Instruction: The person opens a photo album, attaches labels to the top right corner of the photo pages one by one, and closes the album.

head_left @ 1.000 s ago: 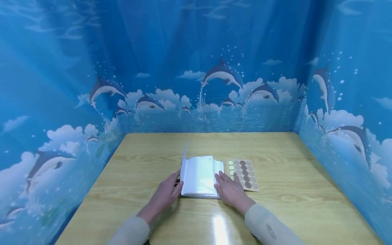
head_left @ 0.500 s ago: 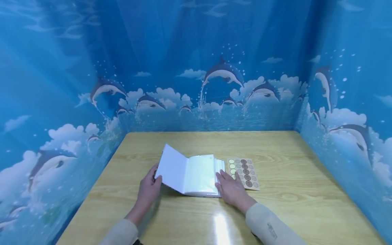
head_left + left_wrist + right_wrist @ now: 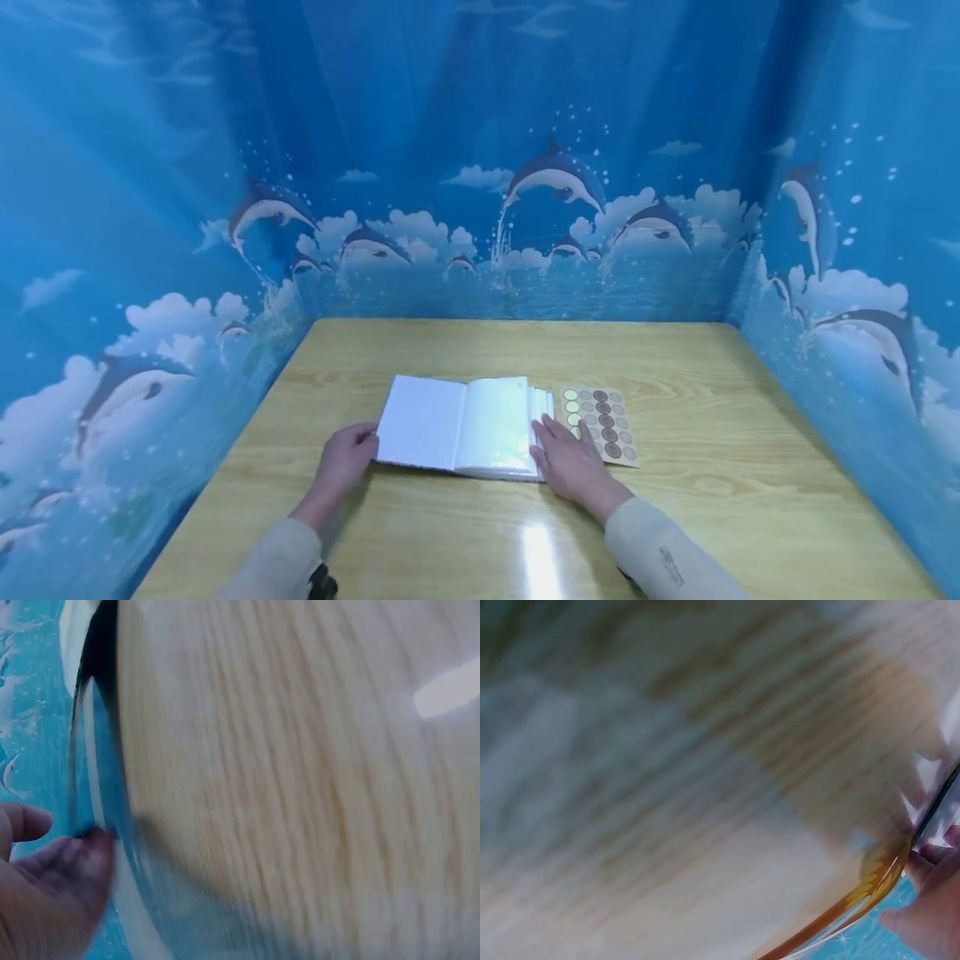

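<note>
A photo album [image 3: 491, 427] lies spread on the wooden table in the head view. Its white front cover [image 3: 420, 421] is folded out to the left, beside clear-sleeved pages. My left hand [image 3: 347, 458] holds the cover's outer left edge; in the left wrist view the fingers [image 3: 82, 859] are at that edge, the thumb a little apart, all blurred. My right hand [image 3: 572, 462] rests with extended fingers on the stepped page edges at the album's right. It also overlaps a sticker sheet [image 3: 619, 417] of round brown, beige and pale yellow stickers, partly hiding it.
The wooden table [image 3: 712, 500] reaches back to a blue curtain [image 3: 420, 125] printed with dolphins, which encloses it at the back and both sides. A bright glare patch lies on the table in front of the album.
My left hand has swung the album's front cover from upright over to the left, nearly down to the table. The right hand has stayed on the page edges.
</note>
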Demonstrator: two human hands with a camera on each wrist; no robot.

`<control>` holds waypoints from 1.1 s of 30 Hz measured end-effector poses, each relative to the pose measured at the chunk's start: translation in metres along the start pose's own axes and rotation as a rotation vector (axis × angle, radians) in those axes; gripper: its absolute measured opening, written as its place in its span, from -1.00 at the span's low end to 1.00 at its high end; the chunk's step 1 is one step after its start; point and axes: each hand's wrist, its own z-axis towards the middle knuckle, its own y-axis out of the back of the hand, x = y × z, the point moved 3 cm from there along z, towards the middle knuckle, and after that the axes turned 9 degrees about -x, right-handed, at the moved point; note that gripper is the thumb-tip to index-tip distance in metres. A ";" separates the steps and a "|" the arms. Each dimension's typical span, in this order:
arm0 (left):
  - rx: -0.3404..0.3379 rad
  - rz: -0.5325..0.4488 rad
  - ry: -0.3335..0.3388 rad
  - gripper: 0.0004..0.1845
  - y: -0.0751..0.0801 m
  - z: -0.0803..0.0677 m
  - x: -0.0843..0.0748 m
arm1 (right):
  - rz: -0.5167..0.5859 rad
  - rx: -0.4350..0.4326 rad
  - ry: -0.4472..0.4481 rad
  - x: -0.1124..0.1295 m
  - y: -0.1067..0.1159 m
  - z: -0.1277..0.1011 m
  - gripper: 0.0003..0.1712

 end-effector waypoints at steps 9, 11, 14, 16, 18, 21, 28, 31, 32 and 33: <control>0.031 0.264 -0.409 -0.59 -0.044 -0.004 -0.051 | 0.015 0.007 0.010 0.000 0.000 0.002 -0.37; 0.078 0.321 -0.494 -0.49 -0.062 -0.009 -0.066 | 0.016 0.006 0.016 0.000 0.000 0.002 -0.36; 0.168 0.411 -0.565 -0.23 -0.084 -0.017 -0.081 | 0.011 0.015 0.012 -0.001 0.000 0.002 -0.35; 0.209 0.454 -0.588 -0.11 -0.096 -0.021 -0.086 | 0.011 0.018 0.010 -0.002 0.001 0.003 -0.34; 0.222 0.475 -0.602 -0.04 -0.103 -0.023 -0.088 | 0.007 0.024 0.008 -0.003 0.001 0.004 -0.33; 0.206 0.476 -0.637 -0.03 -0.106 -0.023 -0.088 | 0.003 0.022 0.011 -0.003 0.001 0.005 -0.34; 0.250 0.426 -0.573 -0.05 -0.109 -0.020 -0.081 | 0.007 0.016 0.019 -0.003 0.003 0.005 -0.39; 0.263 0.393 -0.554 -0.05 -0.108 -0.020 -0.078 | 0.004 0.021 0.024 -0.004 0.001 0.004 -0.37; 0.267 0.379 -0.551 -0.06 -0.107 -0.020 -0.078 | 0.006 0.026 0.021 -0.004 0.001 0.004 -0.37; 0.272 0.366 -0.549 -0.06 -0.106 -0.020 -0.077 | 0.003 0.028 0.022 -0.004 0.000 0.003 -0.36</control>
